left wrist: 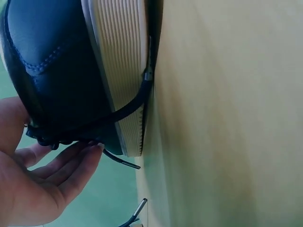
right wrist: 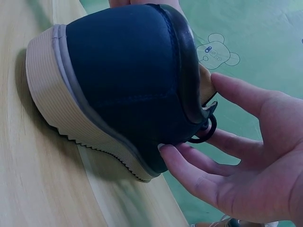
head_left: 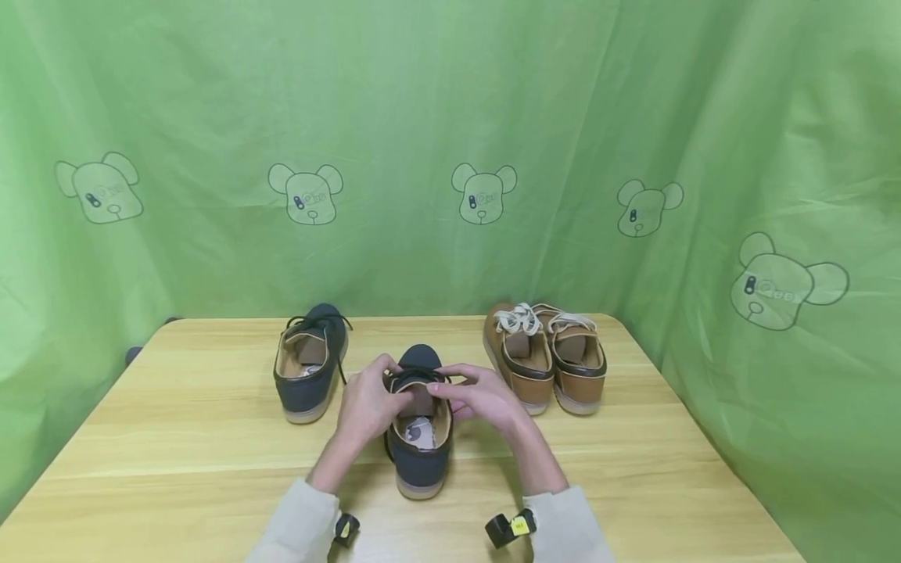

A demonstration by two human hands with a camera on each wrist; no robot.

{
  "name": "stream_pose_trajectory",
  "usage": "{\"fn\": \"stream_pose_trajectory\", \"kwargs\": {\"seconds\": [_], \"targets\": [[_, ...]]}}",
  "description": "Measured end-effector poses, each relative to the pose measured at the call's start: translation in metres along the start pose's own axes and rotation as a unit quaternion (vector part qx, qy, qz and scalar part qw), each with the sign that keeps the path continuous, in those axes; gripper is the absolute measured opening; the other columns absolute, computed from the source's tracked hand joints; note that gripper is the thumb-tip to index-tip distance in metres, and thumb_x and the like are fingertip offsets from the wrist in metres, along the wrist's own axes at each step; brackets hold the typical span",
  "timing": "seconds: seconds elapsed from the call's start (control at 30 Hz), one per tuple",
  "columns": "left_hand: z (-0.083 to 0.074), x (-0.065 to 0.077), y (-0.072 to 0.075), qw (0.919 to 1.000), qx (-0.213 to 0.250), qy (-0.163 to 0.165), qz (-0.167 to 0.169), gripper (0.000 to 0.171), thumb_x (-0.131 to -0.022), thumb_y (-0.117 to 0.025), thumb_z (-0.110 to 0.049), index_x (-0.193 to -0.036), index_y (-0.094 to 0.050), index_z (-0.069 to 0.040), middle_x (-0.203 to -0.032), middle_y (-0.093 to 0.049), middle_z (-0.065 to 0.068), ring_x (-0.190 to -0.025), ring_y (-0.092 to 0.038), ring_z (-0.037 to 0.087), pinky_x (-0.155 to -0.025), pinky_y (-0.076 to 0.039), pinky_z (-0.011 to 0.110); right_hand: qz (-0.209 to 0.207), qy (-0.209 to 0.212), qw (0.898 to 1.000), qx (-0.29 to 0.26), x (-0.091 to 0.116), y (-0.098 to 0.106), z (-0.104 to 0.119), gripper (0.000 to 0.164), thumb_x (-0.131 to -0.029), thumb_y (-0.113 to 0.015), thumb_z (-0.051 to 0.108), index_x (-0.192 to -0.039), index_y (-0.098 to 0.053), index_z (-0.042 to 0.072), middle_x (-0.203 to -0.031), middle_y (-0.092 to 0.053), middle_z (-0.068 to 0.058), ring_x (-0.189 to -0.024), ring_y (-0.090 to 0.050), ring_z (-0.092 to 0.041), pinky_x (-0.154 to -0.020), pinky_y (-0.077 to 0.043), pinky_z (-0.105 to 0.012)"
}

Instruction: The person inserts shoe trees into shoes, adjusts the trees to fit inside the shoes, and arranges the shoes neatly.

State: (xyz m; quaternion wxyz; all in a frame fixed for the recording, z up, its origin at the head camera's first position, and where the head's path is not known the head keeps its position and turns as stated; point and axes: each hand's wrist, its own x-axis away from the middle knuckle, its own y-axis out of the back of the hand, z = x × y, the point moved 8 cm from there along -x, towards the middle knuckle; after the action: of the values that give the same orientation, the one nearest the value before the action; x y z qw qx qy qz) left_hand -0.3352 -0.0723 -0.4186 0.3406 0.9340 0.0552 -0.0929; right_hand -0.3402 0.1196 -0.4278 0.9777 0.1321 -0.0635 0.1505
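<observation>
A navy shoe (head_left: pixel 420 461) with dark laces stands on the table, its heel toward me and toe away. My left hand (head_left: pixel 368 400) holds it at the left of the lacing, thumb at the opening and fingers against the outer side. A loose dark lace (left wrist: pixel 128 108) hangs down that side over the pale ridged sole (left wrist: pixel 124 56). From the right, my right hand (head_left: pixel 486 395) holds the shoe, thumb by the tongue (right wrist: pixel 206 85) and fingers along the outside. A small lace loop (right wrist: pixel 212 130) shows beside those fingers. The fingertips' exact grip on the laces is partly hidden.
Another navy shoe (head_left: pixel 304 391) stands to the left, its lace hanging at its right side. Two brown shoes (head_left: pixel 531 389) with white laces stand side by side at the back right. A green curtain (head_left: pixel 422 117) encloses the wooden table (head_left: pixel 176 438).
</observation>
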Motion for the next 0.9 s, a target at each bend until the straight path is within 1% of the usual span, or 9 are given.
{"fn": "stream_pose_trajectory", "kwargs": {"seconds": [0.07, 0.13, 0.27, 0.33, 0.43, 0.5, 0.6, 0.73, 0.9], "targets": [[-0.001, 0.001, 0.001, 0.9999, -0.007, -0.005, 0.007, 0.039, -0.076, -0.087, -0.022, -0.109, -0.067, -0.016, -0.086, -0.072, 0.007, -0.072, -0.060, 0.020, -0.058, -0.046, 0.029, 0.003, -0.001, 1.000, 0.000, 0.000, 0.000, -0.001, 0.063, -0.084, -0.082, 0.040, -0.136, -0.064, 0.011, -0.114, -0.072, -0.017, -0.090, -0.074, -0.029, -0.082, -0.062, -0.042], [-0.002, 0.001, 0.002, 0.9998, -0.005, -0.009, 0.016, 0.040, -0.078, -0.086, -0.021, -0.112, -0.066, -0.015, -0.093, -0.073, 0.009, -0.077, -0.061, 0.021, -0.062, -0.048, 0.030, 0.005, 0.000, 1.000, 0.000, 0.000, 0.000, -0.001, 0.063, -0.084, -0.082, 0.040, -0.137, -0.063, 0.011, -0.115, -0.072, -0.018, -0.089, -0.074, -0.028, -0.083, -0.062, -0.042], [-0.004, 0.003, 0.004, 0.9985, 0.009, -0.014, 0.051, 0.040, -0.082, -0.084, -0.022, -0.116, -0.064, -0.015, -0.104, -0.072, 0.011, -0.084, -0.062, 0.023, -0.069, -0.051, 0.035, 0.009, 0.001, 1.000, 0.001, 0.000, 0.000, -0.001, 0.062, -0.085, -0.081, 0.041, -0.137, -0.063, 0.012, -0.115, -0.072, -0.017, -0.089, -0.074, -0.027, -0.086, -0.062, -0.045], [-0.004, 0.005, 0.005, 0.9970, 0.018, -0.010, 0.074, 0.042, -0.083, -0.083, -0.024, -0.120, -0.064, -0.017, -0.106, -0.072, 0.011, -0.088, -0.064, 0.023, -0.074, -0.054, 0.037, 0.012, -0.001, 1.000, 0.000, 0.000, 0.000, -0.001, 0.062, -0.084, -0.081, 0.041, -0.136, -0.063, 0.013, -0.114, -0.073, -0.017, -0.089, -0.074, -0.029, -0.087, -0.061, -0.046], [-0.003, 0.007, 0.007, 0.9938, 0.026, -0.010, 0.108, 0.045, -0.085, -0.081, -0.026, -0.125, -0.062, -0.018, -0.107, -0.071, 0.010, -0.092, -0.067, 0.024, -0.077, -0.056, 0.040, 0.017, 0.001, 1.000, -0.001, 0.000, 0.000, -0.001, 0.060, -0.085, -0.081, 0.041, -0.136, -0.064, 0.014, -0.112, -0.074, -0.016, -0.091, -0.075, -0.031, -0.087, -0.061, -0.047], [-0.003, 0.008, 0.009, 0.9911, 0.033, -0.007, 0.129, 0.048, -0.086, -0.080, -0.026, -0.130, -0.061, -0.018, -0.108, -0.071, 0.010, -0.095, -0.067, 0.024, -0.079, -0.057, 0.040, 0.020, 0.000, 1.000, -0.002, 0.000, 0.000, -0.001, 0.060, -0.085, -0.081, 0.041, -0.136, -0.064, 0.014, -0.112, -0.074, -0.016, -0.092, -0.075, -0.033, -0.088, -0.061, -0.047], [-0.002, 0.009, 0.010, 0.9876, 0.039, 0.003, 0.152, 0.052, -0.088, -0.078, -0.026, -0.135, -0.059, -0.015, -0.109, -0.071, 0.011, -0.095, -0.068, 0.023, -0.079, -0.058, 0.039, 0.025, 0.002, 1.000, -0.004, 0.000, -0.001, 0.000, 0.060, -0.085, -0.081, 0.039, -0.137, -0.063, 0.013, -0.112, -0.074, -0.017, -0.094, -0.074, -0.034, -0.088, -0.061, -0.047], [0.000, 0.010, 0.011, 0.9845, 0.035, 0.024, 0.170, 0.059, -0.089, -0.077, -0.030, -0.140, -0.057, -0.009, -0.113, -0.073, 0.013, -0.098, -0.070, 0.024, -0.082, -0.059, 0.039, 0.027, 0.003, 1.000, -0.004, 0.002, -0.001, 0.001, 0.062, -0.086, -0.081, 0.037, -0.138, -0.061, 0.011, -0.115, -0.073, -0.018, -0.096, -0.074, -0.034, -0.089, -0.060, -0.048], [-0.002, 0.013, 0.013, 0.9816, 0.022, 0.025, 0.188, 0.062, -0.090, -0.075, -0.031, -0.143, -0.054, -0.007, -0.119, -0.072, 0.016, -0.106, -0.070, 0.029, -0.087, -0.059, 0.045, 0.037, -0.001, 0.999, -0.010, 0.005, -0.003, 0.004, 0.066, -0.087, -0.081, 0.031, -0.144, -0.056, 0.009, -0.118, -0.072, -0.020, -0.099, -0.073, -0.035, -0.088, -0.061, -0.046]]}}
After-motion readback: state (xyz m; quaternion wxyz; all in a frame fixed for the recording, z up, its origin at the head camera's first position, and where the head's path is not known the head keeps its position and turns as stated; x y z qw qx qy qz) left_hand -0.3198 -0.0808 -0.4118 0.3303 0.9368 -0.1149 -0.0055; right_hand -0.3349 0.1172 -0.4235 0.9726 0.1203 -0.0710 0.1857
